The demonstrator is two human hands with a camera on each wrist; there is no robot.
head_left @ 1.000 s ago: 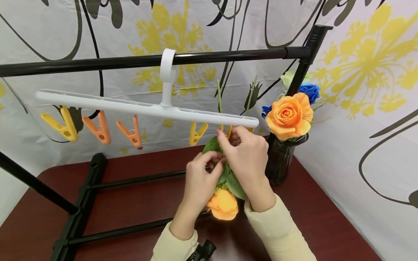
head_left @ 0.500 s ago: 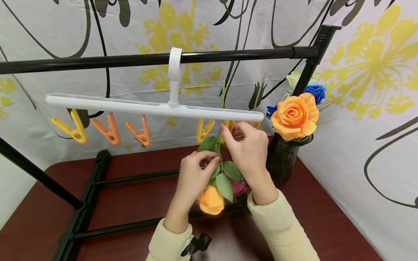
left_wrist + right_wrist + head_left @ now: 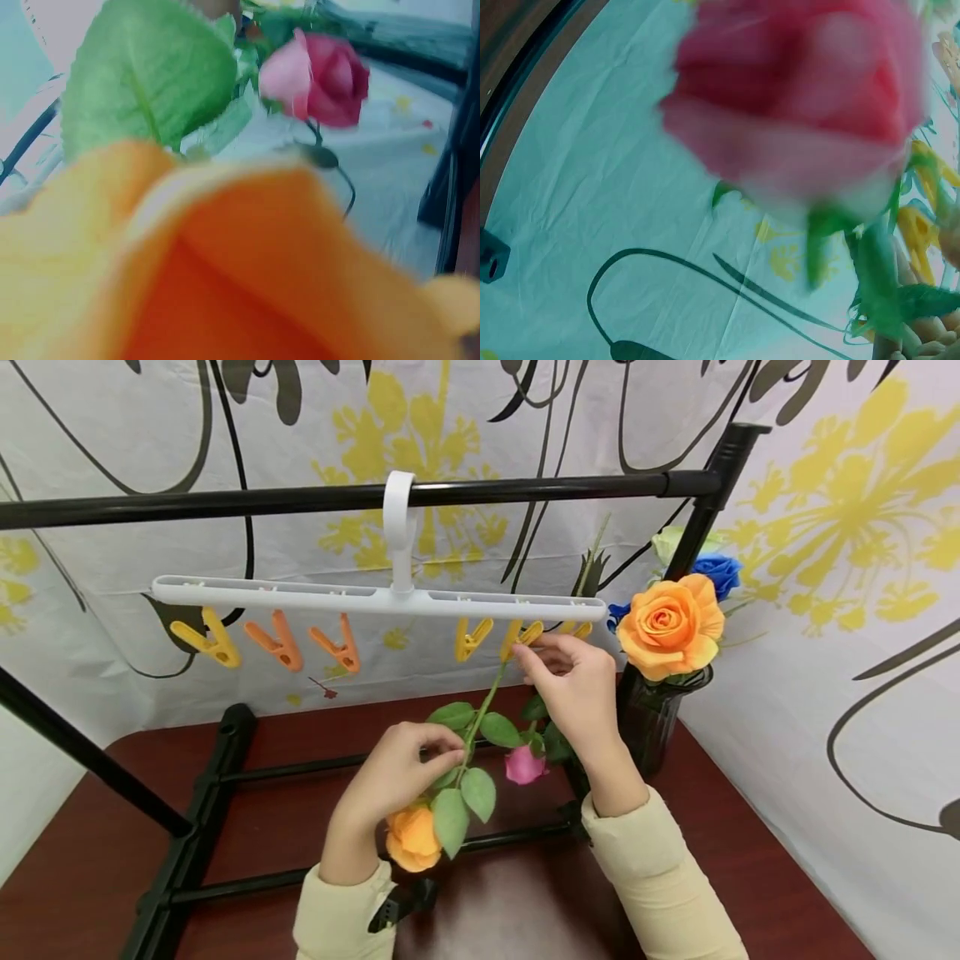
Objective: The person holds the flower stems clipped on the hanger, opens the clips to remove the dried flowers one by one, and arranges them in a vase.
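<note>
My left hand (image 3: 401, 768) pinches the green stem of an orange rose (image 3: 415, 837), which hangs bloom-down. Its stem slants up to the middle one of the yellow clothespins (image 3: 519, 639) on the right half of a white hanger (image 3: 315, 600). At that clothespin, the thumb and fingers of my right hand (image 3: 577, 681) pinch its lower end. A pink rose (image 3: 527, 765) hangs head-down just right of the orange one. Petals of the orange rose (image 3: 247, 262) fill the left wrist view; the pink rose (image 3: 802, 97) covers much of the right wrist view.
The hanger hooks over a black rail (image 3: 247, 503). On its left half are one yellow clothespin (image 3: 210, 639) and two orange clothespins (image 3: 277, 643). A dark glass vase (image 3: 651, 727) with orange and blue roses stands at right on the brown table (image 3: 720, 860).
My left hand has drawn the orange rose down and left, and its stem end no longer rises above the hanger. The hanger has turned slightly. My right hand stays at the clothespin.
</note>
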